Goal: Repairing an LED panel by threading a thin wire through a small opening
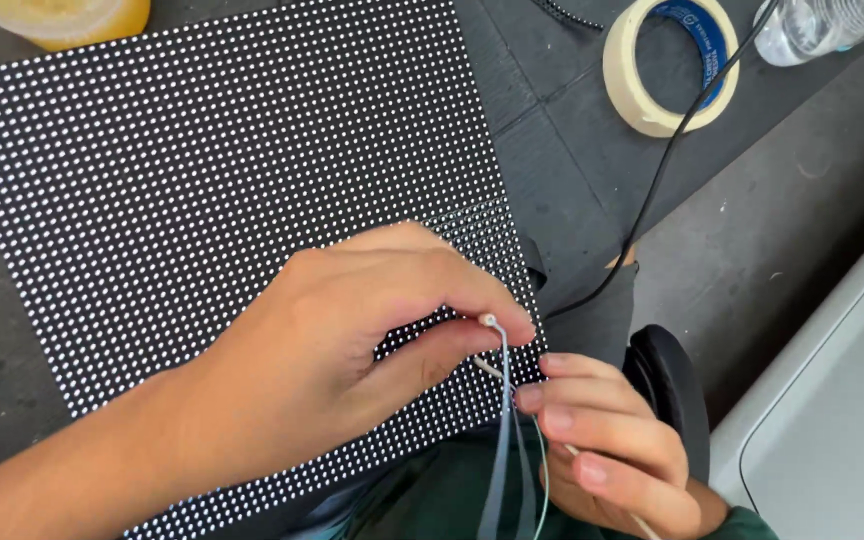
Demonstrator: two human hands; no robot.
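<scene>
Head view: a small white-tipped wire [492, 325] is pinched by the left hand [332, 350] at the LED panel's [202, 180] edge, grey strands [502, 450] gripped by the right hand [612, 440], nothing visibly joined yet.

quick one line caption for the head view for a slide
Left hand pinches fine tweezers at the edge of a dotted LED panel; right hand steadies a thin tool beside it, masking tape roll nearby.

Left hand [352, 350] pinches, fingers curled; right hand [612, 450] (lower) holds a closed grip.
</scene>
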